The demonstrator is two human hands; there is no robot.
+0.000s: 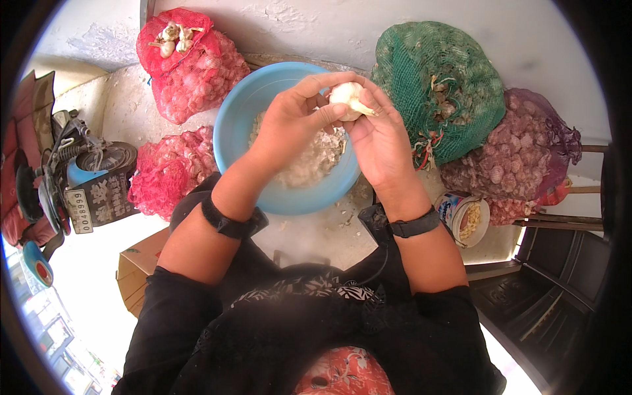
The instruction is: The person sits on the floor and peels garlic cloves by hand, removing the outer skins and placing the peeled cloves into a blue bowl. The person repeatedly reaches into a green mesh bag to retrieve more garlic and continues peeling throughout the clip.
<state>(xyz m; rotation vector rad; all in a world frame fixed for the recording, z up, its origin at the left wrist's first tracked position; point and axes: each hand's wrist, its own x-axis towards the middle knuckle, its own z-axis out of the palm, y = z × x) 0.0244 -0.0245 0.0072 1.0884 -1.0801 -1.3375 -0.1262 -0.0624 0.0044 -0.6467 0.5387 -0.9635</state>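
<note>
A whitish garlic bulb (347, 98) with a short stem is held between my two hands, above the far right part of a blue plastic basin (234, 113). My left hand (291, 116) has its thumb on the bulb's near side and its fingers curled round the far side. My right hand (377, 123) cradles the bulb from the right, thumb against it by the stem. Below them, loose garlic skins (311, 165) lie in the basin, partly hidden by my left hand and forearm.
Red net sacks of garlic (212, 74) stand left of the basin, whole bulbs (170, 39) on one. A green net sack (410, 84) and a purple net sack (513, 143) stand right, near a bucket of peeled cloves (471, 219). A cardboard box (138, 266) and an electric scooter (98, 173) are left.
</note>
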